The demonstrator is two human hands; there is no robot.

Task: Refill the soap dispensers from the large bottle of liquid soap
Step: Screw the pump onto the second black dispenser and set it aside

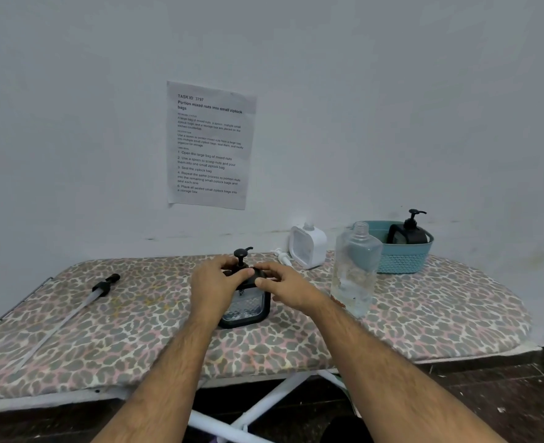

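- Soap dispenser (247,306), black frame with a clear body, stands mid-frame on the leopard-print board (129,330); both hands cover its top.
- Left hand (214,287): fingers curled over the black cap beside the pump (241,255).
- Right hand (288,287): fingertips press the cap's right edge; the grip underneath is hidden.
- Large clear bottle (357,270) stands uncapped, right of centre.
- White dispenser (309,246) behind it, its pump hard to make out.
- Teal basket (403,259), upper right, holds another black dispenser (409,235), partly hidden.
- Loose pump tube (82,306) lies at left.
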